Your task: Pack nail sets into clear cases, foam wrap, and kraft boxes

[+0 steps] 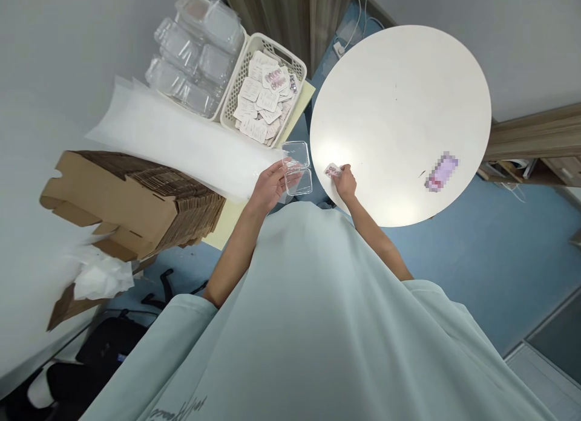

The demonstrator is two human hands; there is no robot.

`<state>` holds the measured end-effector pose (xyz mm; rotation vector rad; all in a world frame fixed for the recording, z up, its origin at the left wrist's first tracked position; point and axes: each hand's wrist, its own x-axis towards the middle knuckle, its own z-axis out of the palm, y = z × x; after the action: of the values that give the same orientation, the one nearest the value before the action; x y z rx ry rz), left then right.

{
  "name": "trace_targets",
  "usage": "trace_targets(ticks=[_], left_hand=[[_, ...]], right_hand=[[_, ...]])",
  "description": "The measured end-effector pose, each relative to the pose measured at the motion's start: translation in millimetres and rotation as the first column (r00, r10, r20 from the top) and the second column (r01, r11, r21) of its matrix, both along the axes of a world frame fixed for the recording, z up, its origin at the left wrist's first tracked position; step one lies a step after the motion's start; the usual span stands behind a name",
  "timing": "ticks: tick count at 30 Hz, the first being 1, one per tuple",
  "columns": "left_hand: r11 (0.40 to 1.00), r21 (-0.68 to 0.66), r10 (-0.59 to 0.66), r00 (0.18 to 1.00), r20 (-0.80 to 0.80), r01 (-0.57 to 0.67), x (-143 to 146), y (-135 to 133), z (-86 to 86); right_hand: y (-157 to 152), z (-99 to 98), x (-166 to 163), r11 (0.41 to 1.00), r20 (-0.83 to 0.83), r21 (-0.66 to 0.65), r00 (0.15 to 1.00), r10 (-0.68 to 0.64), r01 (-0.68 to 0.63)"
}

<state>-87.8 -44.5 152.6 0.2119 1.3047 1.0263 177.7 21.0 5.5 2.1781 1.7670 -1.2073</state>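
Note:
My left hand (267,186) holds a clear plastic hinged box (297,150) from the left side, its fingers showing through the clear wall. The box stands open, with its two halves spread one above the other. My right hand (346,184) is closed on a small white card (331,169) bearing small dark pinkish pieces, over the near left part of the round white table (399,106). A gap separates the card from the box. What the pieces on the card are is too small to tell.
Up left, a white basket (230,106) holds many similar cards; beside it a bin holds clear plastic boxes (181,46). White sheets (181,137) and stacked flat cardboard boxes (122,197) lie nearer. A blurred-out purple item (442,172) lies on the table's right side.

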Motion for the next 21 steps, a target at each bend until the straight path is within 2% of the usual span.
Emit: trace_targets(ticks=[4, 7, 13, 16, 21], left_hand=[[0.998, -0.004, -0.057, 0.998, 0.017, 0.057, 13.0, 7.5, -1.2], [0.995, -0.012, -0.100, 0.995, 0.021, 0.100, 26.2, 13.2, -1.3], [0.981, 0.032, -0.194, 0.979, 0.057, 0.193, 50.8, 22.1, 0.2], [0.969, 0.041, -0.246, 0.966, 0.079, 0.244, 59.7, 25.5, 2.9], [0.955, 0.055, -0.297, 0.947, 0.120, 0.293, 71.2, 29.4, 8.2]], right_hand=[[-15.2, 9.2, 24.9, 0.992, -0.087, 0.037, 0.990, -0.115, 0.118], [-25.3, 24.7, 42.8, 0.973, -0.202, 0.082, 0.960, -0.195, 0.215], [-33.3, 80.1, 69.2, 0.896, -0.466, 0.140, 0.826, -0.316, 0.422], [-34.7, 115.9, 71.3, 0.876, -0.597, 0.141, 0.746, -0.296, 0.461], [-39.1, 164.6, 58.5, 0.918, -0.703, 0.155, 0.694, -0.156, 0.364]])
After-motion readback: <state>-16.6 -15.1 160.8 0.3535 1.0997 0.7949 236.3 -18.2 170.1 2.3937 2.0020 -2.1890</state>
